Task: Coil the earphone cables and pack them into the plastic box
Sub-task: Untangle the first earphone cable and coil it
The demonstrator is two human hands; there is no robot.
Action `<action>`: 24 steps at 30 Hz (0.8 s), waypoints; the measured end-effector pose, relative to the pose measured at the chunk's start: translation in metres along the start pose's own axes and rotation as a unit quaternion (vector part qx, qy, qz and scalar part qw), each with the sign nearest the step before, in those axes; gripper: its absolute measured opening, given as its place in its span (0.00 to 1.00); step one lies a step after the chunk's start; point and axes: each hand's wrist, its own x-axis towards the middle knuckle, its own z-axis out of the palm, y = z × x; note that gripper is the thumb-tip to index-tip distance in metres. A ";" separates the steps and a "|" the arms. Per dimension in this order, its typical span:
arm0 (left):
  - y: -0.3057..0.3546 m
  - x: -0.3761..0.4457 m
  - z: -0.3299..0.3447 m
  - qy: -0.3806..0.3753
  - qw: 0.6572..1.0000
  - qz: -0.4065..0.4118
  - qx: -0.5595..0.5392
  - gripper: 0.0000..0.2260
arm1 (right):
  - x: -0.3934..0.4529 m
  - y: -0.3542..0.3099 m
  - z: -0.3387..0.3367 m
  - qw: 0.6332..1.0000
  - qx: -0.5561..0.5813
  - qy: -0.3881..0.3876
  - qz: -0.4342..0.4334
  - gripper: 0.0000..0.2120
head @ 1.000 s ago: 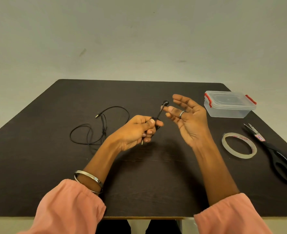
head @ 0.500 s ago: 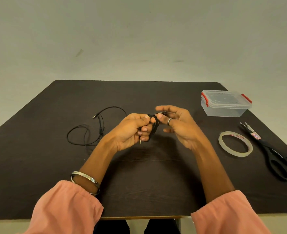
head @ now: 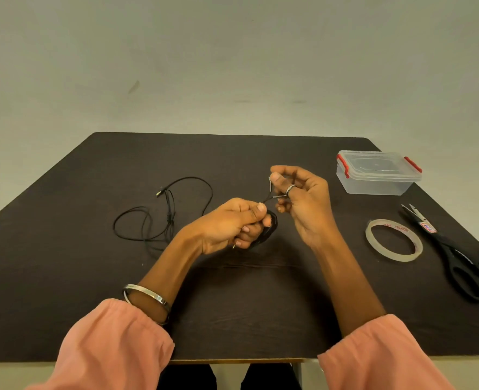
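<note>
My left hand (head: 232, 223) gripped the coiled thin black earphone cable (head: 270, 226) so its loops held, while my right hand (head: 303, 198) pinched its free end just above, ready for another wrap.

— How is the light?
— Soft and even from above; faint shadows lie under the forearms on the dark table (head: 63, 263).
— Sharpness?
— Mostly clear. The wide lens bends the table's far edge, and the near corners smear slightly.

Dark table (head: 63, 277), loose earphone cable (head: 159, 218), plastic box (head: 377, 173), tape roll (head: 394, 240), scissors (head: 457, 257)
</note>
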 end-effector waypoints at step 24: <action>-0.001 0.006 -0.001 0.133 0.991 -0.012 -0.005 0.18 | 0.003 0.007 0.000 0.993 0.006 0.043 0.107 0.06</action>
